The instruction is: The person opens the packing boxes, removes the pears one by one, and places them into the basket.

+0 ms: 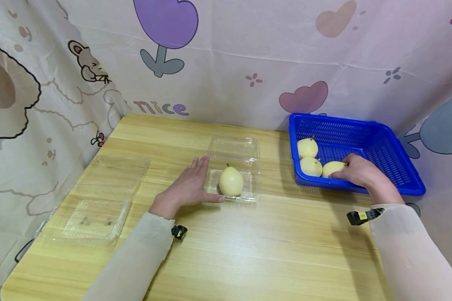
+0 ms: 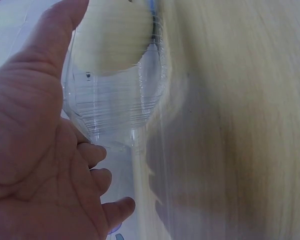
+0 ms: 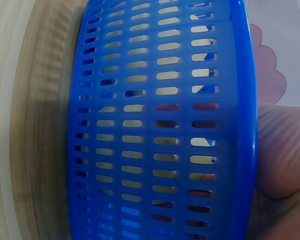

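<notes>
My left hand (image 1: pixel 184 186), fingers extended and thumb spread, rests against the left side of an unlidded clear plastic clamshell box (image 1: pixel 250 179). One pale yellow pear (image 1: pixel 231 182) stands stem up inside that box. In the left wrist view the palm (image 2: pixel 25 150) is beside the ribbed clear wall (image 2: pixel 115 107). Over at the right, my right hand (image 1: pixel 363 173) reaches over the front rim of a blue plastic basket (image 1: pixel 395 167) and grips a pear (image 1: pixel 332 168) lying on its side. The right wrist view shows mostly the slotted basket wall (image 3: pixel 242 125), which hides much of the fingers.
Two more pears, one behind (image 1: pixel 307 148) and one nearer (image 1: pixel 310 167), sit at the basket's left end. Another unfolded clear clamshell box (image 1: pixel 94 209) lies on the left of the wooden table (image 1: pixel 248 259). A printed curtain (image 1: pixel 226 71) hangs behind the table.
</notes>
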Demonstrator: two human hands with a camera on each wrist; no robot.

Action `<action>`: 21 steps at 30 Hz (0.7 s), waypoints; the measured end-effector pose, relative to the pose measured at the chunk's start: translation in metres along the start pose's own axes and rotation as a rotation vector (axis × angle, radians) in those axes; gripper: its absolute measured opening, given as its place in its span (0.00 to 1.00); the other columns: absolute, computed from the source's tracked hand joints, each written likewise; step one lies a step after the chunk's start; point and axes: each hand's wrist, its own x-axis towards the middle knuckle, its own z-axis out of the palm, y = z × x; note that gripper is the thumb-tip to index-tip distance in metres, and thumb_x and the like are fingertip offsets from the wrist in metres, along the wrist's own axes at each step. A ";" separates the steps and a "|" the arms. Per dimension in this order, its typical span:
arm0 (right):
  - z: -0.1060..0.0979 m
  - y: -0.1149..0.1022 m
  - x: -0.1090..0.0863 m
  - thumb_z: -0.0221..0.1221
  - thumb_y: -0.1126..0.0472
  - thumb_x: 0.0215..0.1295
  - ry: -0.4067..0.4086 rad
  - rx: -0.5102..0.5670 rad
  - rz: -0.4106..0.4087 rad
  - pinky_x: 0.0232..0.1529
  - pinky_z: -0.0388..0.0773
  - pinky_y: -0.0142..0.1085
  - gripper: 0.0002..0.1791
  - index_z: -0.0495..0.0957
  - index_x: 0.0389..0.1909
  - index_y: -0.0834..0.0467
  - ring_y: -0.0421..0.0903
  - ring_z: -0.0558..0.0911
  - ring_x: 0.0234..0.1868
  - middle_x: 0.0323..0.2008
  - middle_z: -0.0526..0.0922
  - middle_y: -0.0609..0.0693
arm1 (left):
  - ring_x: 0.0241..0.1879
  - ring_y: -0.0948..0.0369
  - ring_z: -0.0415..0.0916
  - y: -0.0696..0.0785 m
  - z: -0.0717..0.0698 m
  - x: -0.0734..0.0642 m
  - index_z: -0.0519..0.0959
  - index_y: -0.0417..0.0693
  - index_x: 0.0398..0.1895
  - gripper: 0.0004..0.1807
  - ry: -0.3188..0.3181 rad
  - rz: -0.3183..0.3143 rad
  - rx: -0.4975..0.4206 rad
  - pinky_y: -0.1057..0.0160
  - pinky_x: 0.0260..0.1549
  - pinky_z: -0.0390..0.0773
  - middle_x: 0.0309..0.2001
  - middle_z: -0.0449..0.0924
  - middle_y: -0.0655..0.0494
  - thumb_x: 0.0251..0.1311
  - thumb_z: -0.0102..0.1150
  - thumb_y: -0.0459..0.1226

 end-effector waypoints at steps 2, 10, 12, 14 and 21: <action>-0.001 0.000 -0.001 0.67 0.36 0.66 -0.004 0.001 0.001 0.59 0.75 0.70 0.59 0.54 0.74 0.80 0.76 0.71 0.62 0.66 0.66 0.81 | 0.86 0.46 0.27 0.000 0.000 0.000 0.33 0.42 0.86 0.79 -0.001 0.000 -0.003 0.41 0.83 0.41 0.87 0.33 0.42 0.49 0.74 0.70; -0.008 -0.003 -0.009 0.59 0.25 0.67 0.049 -0.020 0.008 0.61 0.72 0.72 0.62 0.56 0.74 0.78 0.80 0.66 0.66 0.69 0.63 0.82 | 0.86 0.46 0.28 0.000 0.000 0.001 0.33 0.42 0.86 0.79 0.003 -0.002 0.001 0.42 0.83 0.42 0.87 0.33 0.42 0.49 0.74 0.70; -0.008 -0.008 -0.012 0.57 0.24 0.67 0.096 -0.015 0.009 0.61 0.73 0.72 0.63 0.57 0.74 0.77 0.80 0.66 0.66 0.69 0.63 0.82 | 0.86 0.45 0.29 0.000 0.001 0.001 0.33 0.42 0.86 0.79 0.005 -0.001 0.004 0.41 0.83 0.42 0.87 0.33 0.42 0.49 0.75 0.70; -0.007 -0.015 -0.015 0.56 0.25 0.69 0.153 0.003 -0.002 0.61 0.73 0.72 0.60 0.58 0.74 0.77 0.79 0.67 0.65 0.69 0.65 0.81 | 0.86 0.45 0.29 0.001 0.001 0.001 0.33 0.42 0.86 0.79 0.006 -0.001 0.010 0.41 0.83 0.42 0.87 0.34 0.41 0.48 0.75 0.70; 0.010 -0.050 -0.024 0.55 0.38 0.77 0.411 0.063 -0.117 0.60 0.73 0.70 0.42 0.70 0.69 0.73 0.74 0.72 0.62 0.62 0.73 0.76 | 0.86 0.45 0.29 0.001 0.000 0.002 0.34 0.41 0.86 0.79 0.004 -0.001 0.023 0.40 0.83 0.43 0.87 0.34 0.41 0.49 0.74 0.70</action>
